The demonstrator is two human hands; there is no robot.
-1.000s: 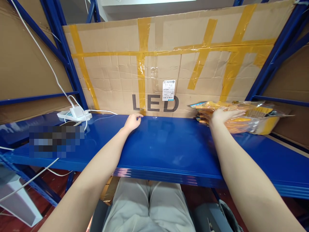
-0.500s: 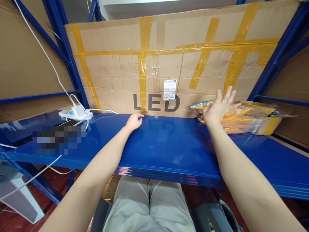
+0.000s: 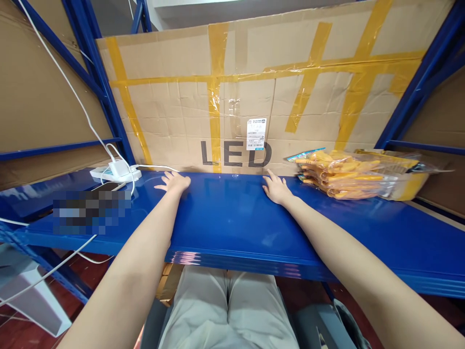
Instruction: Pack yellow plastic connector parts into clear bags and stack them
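Note:
Fingers spread, my left hand (image 3: 173, 182) is at the back left part of the blue shelf (image 3: 232, 223), right of the white power strip (image 3: 119, 170). My right hand (image 3: 277, 188) is over the shelf right of centre, its fingers apart and holding nothing. To its right, clear plastic bags with orange items (image 3: 341, 174) lie in a pile, apart from the hand. Behind both hands stands a large cardboard sheet (image 3: 174, 116) with yellow tape, a white label (image 3: 256, 134) and the letters LED.
A pixelated dark device (image 3: 90, 206) lies on the shelf at the left, with white cables around it. Blue metal posts (image 3: 417, 82) rise at both sides. Below the front edge are the person's legs (image 3: 225, 310) and a grey object (image 3: 323, 325) at the right.
My right hand has moved left, away from the bags of orange items. My left hand has shifted left, and its fingers have spread.

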